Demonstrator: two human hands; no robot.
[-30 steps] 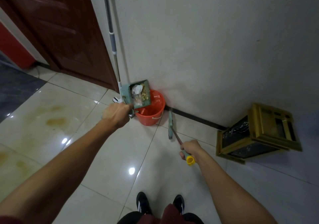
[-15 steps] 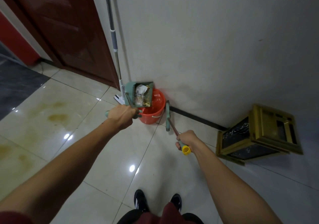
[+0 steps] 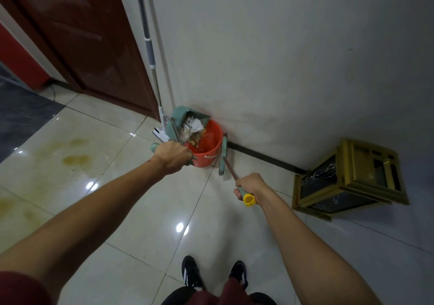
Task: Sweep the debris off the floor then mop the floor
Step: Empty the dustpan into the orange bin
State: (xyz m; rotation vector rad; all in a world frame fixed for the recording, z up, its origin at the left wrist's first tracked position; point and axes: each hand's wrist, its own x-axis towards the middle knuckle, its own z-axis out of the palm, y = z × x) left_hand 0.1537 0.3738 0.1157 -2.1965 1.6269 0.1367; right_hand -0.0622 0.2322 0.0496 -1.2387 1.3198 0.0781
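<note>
My left hand (image 3: 173, 155) grips the handle of a green dustpan (image 3: 182, 120), tipped over an orange bucket (image 3: 210, 151) by the wall. White paper and yellowish debris (image 3: 193, 129) slide from the pan's mouth into the bucket. My right hand (image 3: 250, 185) grips the yellow-capped handle of a short green broom (image 3: 224, 151), whose head rests on the floor just right of the bucket. A mop (image 3: 151, 65) with a grey and silver pole leans against the wall left of the bucket, its white head on the tiles.
A dark wooden door (image 3: 77, 34) stands at the left. A gold-framed black box (image 3: 347, 178) lies tilted against the wall at the right. Yellowish stains (image 3: 75, 159) mark the glossy tiles at the left. My shoes (image 3: 213, 274) are at the bottom.
The dustpan has tipped further over the bucket and debris has started spilling in. The broom head has shifted closer to the bucket and wall.
</note>
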